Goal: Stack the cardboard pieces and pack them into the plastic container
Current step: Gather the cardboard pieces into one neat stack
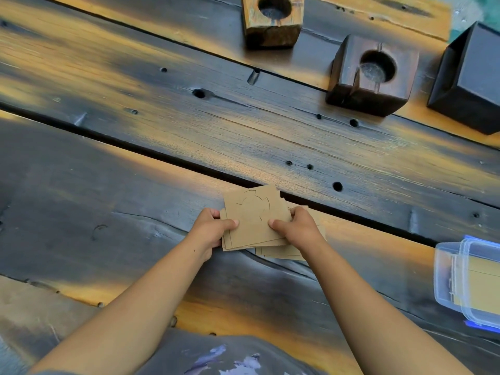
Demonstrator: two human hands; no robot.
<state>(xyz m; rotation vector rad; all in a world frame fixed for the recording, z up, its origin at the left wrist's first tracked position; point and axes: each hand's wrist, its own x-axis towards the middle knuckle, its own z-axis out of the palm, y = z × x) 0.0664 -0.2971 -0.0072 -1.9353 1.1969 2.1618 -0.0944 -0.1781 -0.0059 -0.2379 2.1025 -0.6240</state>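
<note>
A loose stack of brown cardboard pieces (pixel 254 217) sits at the middle of the dark wooden table, its top piece marked with a curved pencil outline. My left hand (pixel 212 230) grips the stack's left edge, thumb on top. On the right edge my right hand (pixel 296 228) holds it the same way. More cardboard pieces (pixel 281 253) lie flat under and to the right of the stack, partly hidden by my right hand. The clear plastic container (pixel 468 280) with blue clips stands at the right edge, apart from both hands, with cardboard showing inside.
Two wooden blocks with round holes (pixel 272 21) (pixel 372 74) and a black box (pixel 470 79) stand along the far side. A deep gap between planks (pixel 135 147) runs diagonally behind the stack. My lap with patterned cloth (pixel 230 358) is at the near edge.
</note>
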